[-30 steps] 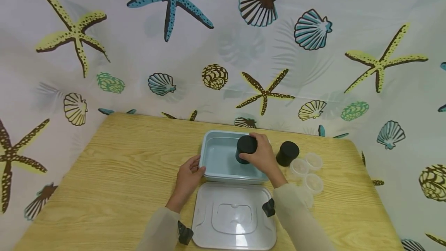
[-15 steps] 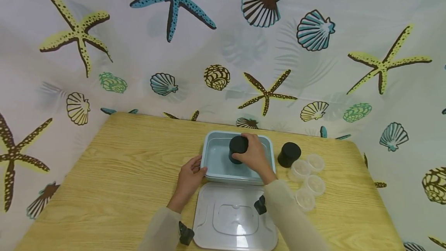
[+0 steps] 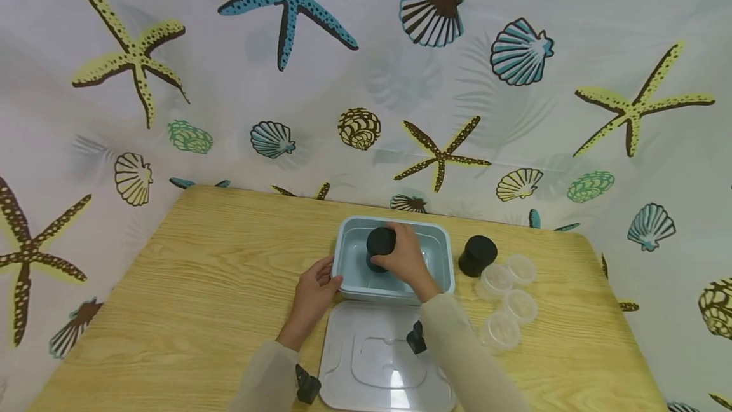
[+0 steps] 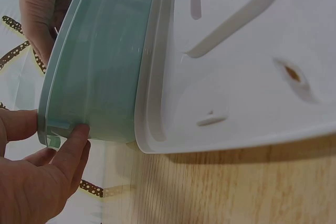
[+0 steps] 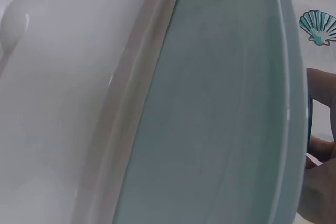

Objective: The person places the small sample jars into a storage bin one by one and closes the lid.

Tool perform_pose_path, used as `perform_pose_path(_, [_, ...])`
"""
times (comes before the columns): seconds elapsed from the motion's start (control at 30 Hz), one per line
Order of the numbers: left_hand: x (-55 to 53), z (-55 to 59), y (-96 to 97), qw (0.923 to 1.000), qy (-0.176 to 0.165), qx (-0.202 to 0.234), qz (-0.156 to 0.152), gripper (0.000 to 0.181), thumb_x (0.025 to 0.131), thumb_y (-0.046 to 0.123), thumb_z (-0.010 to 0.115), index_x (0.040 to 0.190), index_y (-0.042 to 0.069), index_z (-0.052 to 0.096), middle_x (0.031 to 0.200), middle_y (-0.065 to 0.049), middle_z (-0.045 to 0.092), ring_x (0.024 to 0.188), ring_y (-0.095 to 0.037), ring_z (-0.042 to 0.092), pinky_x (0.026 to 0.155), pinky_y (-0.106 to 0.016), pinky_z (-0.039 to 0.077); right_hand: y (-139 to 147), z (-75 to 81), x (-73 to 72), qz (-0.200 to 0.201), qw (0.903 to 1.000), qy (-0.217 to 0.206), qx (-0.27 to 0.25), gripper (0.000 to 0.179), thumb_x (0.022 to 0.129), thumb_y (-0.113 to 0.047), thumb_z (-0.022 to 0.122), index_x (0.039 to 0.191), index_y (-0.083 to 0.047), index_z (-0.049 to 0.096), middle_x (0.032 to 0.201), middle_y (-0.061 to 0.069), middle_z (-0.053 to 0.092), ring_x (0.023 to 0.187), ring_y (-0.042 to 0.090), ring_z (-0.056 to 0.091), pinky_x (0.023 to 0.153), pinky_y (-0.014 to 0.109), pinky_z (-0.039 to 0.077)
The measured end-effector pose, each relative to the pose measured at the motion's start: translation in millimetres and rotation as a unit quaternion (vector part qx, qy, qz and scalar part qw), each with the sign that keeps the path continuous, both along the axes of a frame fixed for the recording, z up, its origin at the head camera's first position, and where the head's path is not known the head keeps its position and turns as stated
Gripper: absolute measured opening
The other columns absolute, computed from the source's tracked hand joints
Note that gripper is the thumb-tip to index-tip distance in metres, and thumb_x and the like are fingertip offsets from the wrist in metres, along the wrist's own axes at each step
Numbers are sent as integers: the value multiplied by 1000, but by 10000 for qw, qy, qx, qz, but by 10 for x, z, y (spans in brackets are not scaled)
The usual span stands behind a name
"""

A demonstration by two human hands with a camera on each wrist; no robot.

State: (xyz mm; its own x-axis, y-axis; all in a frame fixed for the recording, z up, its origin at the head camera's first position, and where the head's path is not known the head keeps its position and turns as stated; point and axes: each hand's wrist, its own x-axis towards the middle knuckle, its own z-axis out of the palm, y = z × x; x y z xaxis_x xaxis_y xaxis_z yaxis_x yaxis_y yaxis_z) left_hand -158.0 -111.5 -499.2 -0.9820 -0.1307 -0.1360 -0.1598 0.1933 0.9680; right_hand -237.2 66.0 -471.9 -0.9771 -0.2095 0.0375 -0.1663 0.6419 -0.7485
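Observation:
A light blue plastic box [image 3: 370, 293] stands on the wooden table in the head view. My left hand [image 3: 311, 294] holds its left front corner, thumb at the rim and fingers against the outer wall, as the left wrist view also shows. Inside the box, toward its left side, my right hand [image 3: 407, 256] grips a black cylindrical container [image 3: 378, 258] that stands upright. Whether its base touches the box floor I cannot tell. In the right wrist view the box wall [image 5: 210, 108] hides most of that container, and only part of the right hand [image 5: 320, 182] shows.
Right of the box stands a second black cylindrical container [image 3: 478, 256]. Several clear round cups [image 3: 502, 330] cluster beside it. The whitish lid [image 3: 389, 364] lies flat in front of the box, partly under the right sleeve. A shell-patterned cloth [image 3: 320, 88] hangs behind the table.
My right hand has moved left inside the box, carrying the black container from near the middle toward the left side. The left hand has kept its place on the corner.

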Motion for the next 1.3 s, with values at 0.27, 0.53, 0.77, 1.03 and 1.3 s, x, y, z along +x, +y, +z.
perform_pose_path(0.27, [6, 0, 7, 10000, -51, 51, -28, 49, 92, 1, 57, 139, -1, 44, 132, -27, 53, 120, -39, 54, 93, -39, 53, -122, -61, -20, 19, 10000, 33, -78, 72, 71, -12, 82, 132, 3, 47, 133, 25, 45, 122, 38, 46, 105, 51, 39])
perform_pose_path(0.53, [0, -32, 20, 9999, 0, 116, -65, 49, 92, 1, 57, 139, -1, 44, 131, -26, 54, 119, -38, 55, 91, -37, 54, -204, -125, -42, -18, 9999, 56, -148, 72, 71, -13, 83, 132, 2, 47, 132, 24, 45, 120, 38, 47, 103, 51, 41])
perform_pose_path(0.77, [9, -26, 27, 9999, 12, 135, -48, 48, 92, 1, 57, 138, -2, 45, 132, -27, 53, 118, -38, 56, 90, -37, 54, -261, -173, -47, -54, 9998, 102, -163, 74, 69, -12, 84, 131, 4, 47, 129, 24, 47, 119, 37, 48, 104, 50, 40])
perform_pose_path(1.03, [28, -14, -15, 10000, -46, 44, 57, 48, 92, 1, 58, 138, 0, 46, 132, -26, 53, 119, -38, 55, 92, -38, 54, -354, -191, -43, -108, 9996, -179, -189, 74, 73, -14, 82, 135, 0, 44, 134, 22, 44, 123, 36, 46, 106, 49, 40])
perform_pose_path(1.3, [3, -41, -16, 10000, -18, 56, 16, 48, 92, 2, 58, 139, 0, 45, 132, -26, 53, 119, -38, 55, 93, -38, 53, -360, -203, -74, -147, 9995, -201, -204, 77, 72, -15, 82, 136, 1, 42, 132, 22, 45, 121, 35, 47, 105, 48, 40])
